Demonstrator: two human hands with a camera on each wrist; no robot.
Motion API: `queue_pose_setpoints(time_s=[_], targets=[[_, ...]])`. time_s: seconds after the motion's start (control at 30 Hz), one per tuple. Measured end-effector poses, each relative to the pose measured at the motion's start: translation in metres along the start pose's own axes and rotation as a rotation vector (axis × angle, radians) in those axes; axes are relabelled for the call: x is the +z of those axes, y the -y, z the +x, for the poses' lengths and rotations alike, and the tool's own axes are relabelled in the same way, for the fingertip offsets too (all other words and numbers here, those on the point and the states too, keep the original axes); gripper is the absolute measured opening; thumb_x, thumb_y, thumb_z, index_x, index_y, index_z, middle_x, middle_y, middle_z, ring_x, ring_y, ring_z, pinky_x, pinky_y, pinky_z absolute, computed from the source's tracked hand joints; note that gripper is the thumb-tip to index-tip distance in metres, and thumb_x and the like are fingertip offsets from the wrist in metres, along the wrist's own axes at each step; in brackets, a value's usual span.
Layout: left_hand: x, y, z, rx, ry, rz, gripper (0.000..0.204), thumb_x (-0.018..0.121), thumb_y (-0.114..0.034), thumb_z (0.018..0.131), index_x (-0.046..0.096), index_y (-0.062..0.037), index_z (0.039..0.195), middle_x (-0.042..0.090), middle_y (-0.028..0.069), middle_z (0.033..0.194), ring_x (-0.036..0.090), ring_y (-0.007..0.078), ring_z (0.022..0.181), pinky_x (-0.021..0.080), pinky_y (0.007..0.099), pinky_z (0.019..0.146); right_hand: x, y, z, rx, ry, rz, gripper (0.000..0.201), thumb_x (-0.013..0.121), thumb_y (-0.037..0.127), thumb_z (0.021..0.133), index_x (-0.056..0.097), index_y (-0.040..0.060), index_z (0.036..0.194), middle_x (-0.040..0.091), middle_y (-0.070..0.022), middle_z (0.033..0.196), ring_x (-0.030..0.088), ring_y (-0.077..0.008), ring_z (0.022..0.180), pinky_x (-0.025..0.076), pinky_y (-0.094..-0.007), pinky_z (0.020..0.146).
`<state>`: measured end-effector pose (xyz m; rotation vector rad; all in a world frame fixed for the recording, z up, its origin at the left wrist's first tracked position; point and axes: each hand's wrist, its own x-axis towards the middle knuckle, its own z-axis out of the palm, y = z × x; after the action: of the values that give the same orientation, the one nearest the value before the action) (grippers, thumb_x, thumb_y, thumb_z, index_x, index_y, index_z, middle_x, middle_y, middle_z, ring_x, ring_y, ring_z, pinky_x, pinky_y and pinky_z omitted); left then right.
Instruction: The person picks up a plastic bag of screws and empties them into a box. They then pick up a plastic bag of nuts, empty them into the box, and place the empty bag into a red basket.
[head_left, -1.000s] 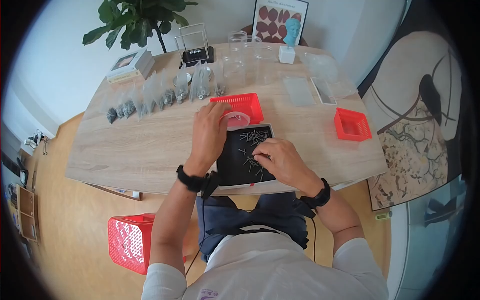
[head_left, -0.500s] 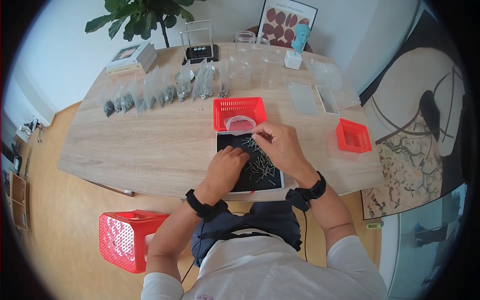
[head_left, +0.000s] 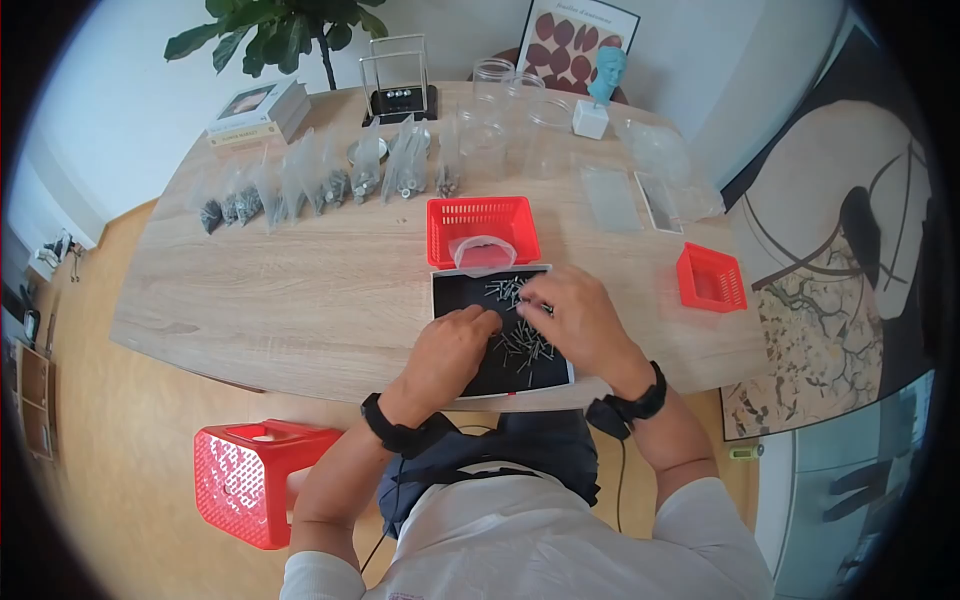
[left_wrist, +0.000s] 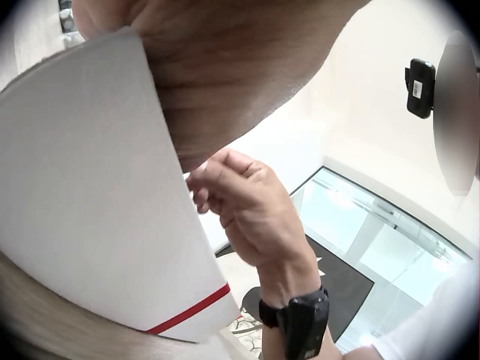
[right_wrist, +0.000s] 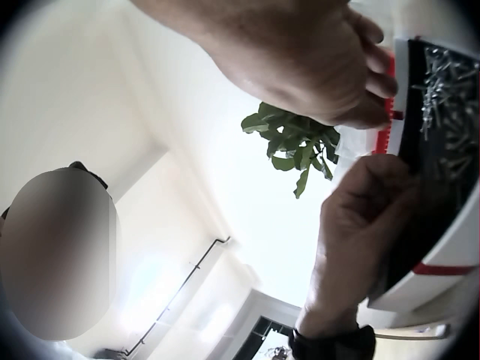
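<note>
A shallow white-walled tray (head_left: 452, 290) with a black lining lies before me on the table, with many loose metal screws (head_left: 525, 342) spread over its right half. My left hand (head_left: 452, 350) reaches over the tray's left side, fingers bent down at the edge of the screws. In the right wrist view its thumb and fingertips come together low over the black lining; I cannot tell if a screw is between them. My right hand (head_left: 578, 318), slightly blurred, hovers above the tray's right side with loosely bent fingers. No screw shows in it.
Behind the tray sits a red basket (head_left: 436, 235) with a translucent, round-mouthed plastic thing (head_left: 485, 257) at its front. Small clear bags (head_left: 335, 185) of hardware stand in a row at back left. Clear jars (head_left: 490, 125) are farther back; another red basket (head_left: 712, 280) stands right.
My left hand has come from the red basket back down into the tray. My right hand went up to the tray's far edge, then drew back over the screws.
</note>
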<state>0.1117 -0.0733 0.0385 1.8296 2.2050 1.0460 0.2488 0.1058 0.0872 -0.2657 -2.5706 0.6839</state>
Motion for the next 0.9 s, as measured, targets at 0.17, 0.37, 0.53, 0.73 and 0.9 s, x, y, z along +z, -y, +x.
queue_pose_setpoints(time_s=[0.17, 0.37, 0.53, 0.73, 0.9], targets=[[-0.027, -0.015, 0.013, 0.001, -0.162, -0.028, 0.013, 0.067, 0.001, 0.090, 0.067, -0.0021, 0.103, 0.067, 0.0158, 0.092, 0.067, 0.0384, 0.094, 0.054, 0.0475, 0.082, 0.006, 0.004, -0.031, -0.170, 0.221, -0.303, 0.025, 0.082, 0.017, 0.080, 0.077, 0.0057, 0.102, 0.069, -0.0083, 0.092, 0.061, -0.0296, 0.100, 0.044, -0.0447, 0.095], [-0.042, -0.003, 0.060, 0.061, -0.355, 0.103, 0.015, 0.069, 0.000, 0.091, 0.068, -0.0008, 0.106, 0.070, 0.0166, 0.098, 0.066, 0.0391, 0.094, 0.054, 0.0464, 0.083, 0.019, -0.001, -0.035, -0.176, 0.203, -0.356, 0.016, 0.077, 0.012, 0.081, 0.075, 0.0070, 0.096, 0.066, -0.0079, 0.090, 0.060, -0.0279, 0.097, 0.040, -0.0432, 0.094], [-0.042, -0.008, 0.061, 0.020, -0.396, 0.104, 0.019, 0.070, -0.001, 0.092, 0.069, -0.0012, 0.110, 0.071, 0.0172, 0.101, 0.067, 0.0379, 0.095, 0.053, 0.0466, 0.084, 0.022, -0.001, -0.041, -0.178, 0.164, -0.324, 0.012, 0.074, 0.011, 0.083, 0.072, 0.0075, 0.094, 0.066, -0.0075, 0.088, 0.061, -0.0280, 0.094, 0.039, -0.0436, 0.093], [-0.015, 0.006, 0.018, 0.073, -0.022, 0.234, 0.034, 0.065, 0.002, 0.087, 0.070, -0.0009, 0.120, 0.072, 0.0184, 0.119, 0.068, 0.0378, 0.102, 0.055, 0.0456, 0.092, 0.015, -0.002, -0.041, -0.173, 0.081, -0.148, 0.010, 0.073, 0.008, 0.083, 0.069, 0.0075, 0.092, 0.065, -0.0093, 0.086, 0.061, -0.0304, 0.090, 0.040, -0.0446, 0.092], [0.010, 0.012, 0.015, 0.099, 0.037, 0.400, 0.036, 0.063, 0.001, 0.084, 0.071, -0.0024, 0.118, 0.071, 0.0158, 0.125, 0.064, 0.0344, 0.117, 0.053, 0.0405, 0.100, 0.002, 0.006, -0.030, -0.174, 0.028, -0.045, 0.010, 0.074, 0.005, 0.085, 0.067, 0.0045, 0.091, 0.066, -0.0112, 0.085, 0.063, -0.0335, 0.087, 0.045, -0.0457, 0.086]])
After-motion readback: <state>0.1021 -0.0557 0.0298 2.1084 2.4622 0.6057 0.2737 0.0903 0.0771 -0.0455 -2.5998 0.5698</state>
